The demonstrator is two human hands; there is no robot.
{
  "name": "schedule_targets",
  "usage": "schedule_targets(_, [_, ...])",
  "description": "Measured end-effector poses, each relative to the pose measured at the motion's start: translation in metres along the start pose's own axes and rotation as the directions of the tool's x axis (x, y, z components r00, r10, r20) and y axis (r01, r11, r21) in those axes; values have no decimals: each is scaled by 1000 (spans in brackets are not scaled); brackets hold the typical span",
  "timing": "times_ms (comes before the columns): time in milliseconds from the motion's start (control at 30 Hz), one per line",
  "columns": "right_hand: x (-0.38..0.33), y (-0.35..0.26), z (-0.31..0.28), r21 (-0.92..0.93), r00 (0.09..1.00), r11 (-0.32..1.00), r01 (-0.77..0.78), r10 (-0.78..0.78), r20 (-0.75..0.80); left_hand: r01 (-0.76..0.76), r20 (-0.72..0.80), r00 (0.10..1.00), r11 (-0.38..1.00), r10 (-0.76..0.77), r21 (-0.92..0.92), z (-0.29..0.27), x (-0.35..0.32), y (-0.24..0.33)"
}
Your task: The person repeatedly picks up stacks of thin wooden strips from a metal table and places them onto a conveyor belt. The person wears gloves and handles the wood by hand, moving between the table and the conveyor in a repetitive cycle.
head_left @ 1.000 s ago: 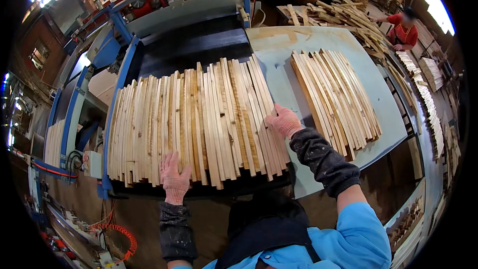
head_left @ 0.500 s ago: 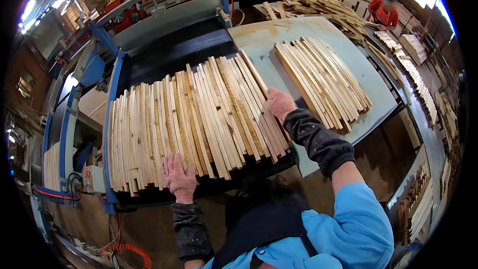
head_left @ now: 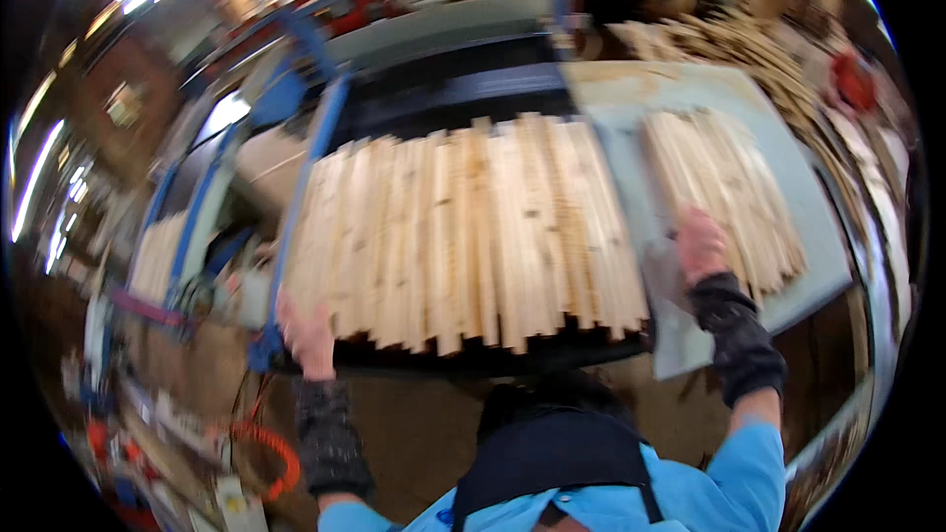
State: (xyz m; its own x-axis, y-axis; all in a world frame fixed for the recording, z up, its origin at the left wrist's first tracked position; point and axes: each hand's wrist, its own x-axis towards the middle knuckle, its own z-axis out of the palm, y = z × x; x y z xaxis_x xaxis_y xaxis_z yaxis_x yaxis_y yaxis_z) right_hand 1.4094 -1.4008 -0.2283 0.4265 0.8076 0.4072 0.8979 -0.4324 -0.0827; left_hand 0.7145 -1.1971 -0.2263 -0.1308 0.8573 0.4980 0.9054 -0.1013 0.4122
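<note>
A wide row of pale wooden strips (head_left: 463, 236) lies side by side on a dark machine bed (head_left: 443, 89). My left hand (head_left: 307, 337), in a pinkish glove, is at the row's near left corner by the blue frame, thumb apart from the fingers. Whether it touches the end strip is unclear. To the right, a smaller batch of wooden strips (head_left: 729, 197) rests on a light blue-grey table (head_left: 680, 330). Gloved as well, my right hand (head_left: 702, 244) is at that batch's near left side. Motion smears its fingers, so its grip is hidden.
A blue metal frame (head_left: 311, 202) borders the bed on the left. More loose strips (head_left: 729, 44) are heaped behind the table. A person in red (head_left: 852, 82) is at the far right. An orange coiled hose (head_left: 284, 463) hangs low at left.
My left hand has gone from the row's front edge to its left corner. My right hand has left the row's right end for the smaller batch. The view has swung left and blurred.
</note>
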Motion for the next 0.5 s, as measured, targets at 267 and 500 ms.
schedule_targets(267, [15,63,68,-280,952,945,-169,231,202,361,2,914,815,-406,454,-75,87,-77])
schedule_targets(500, [12,61,61,-320,987,940,-119,148,68,304,153,890,810,-429,502,-66,94,-86])
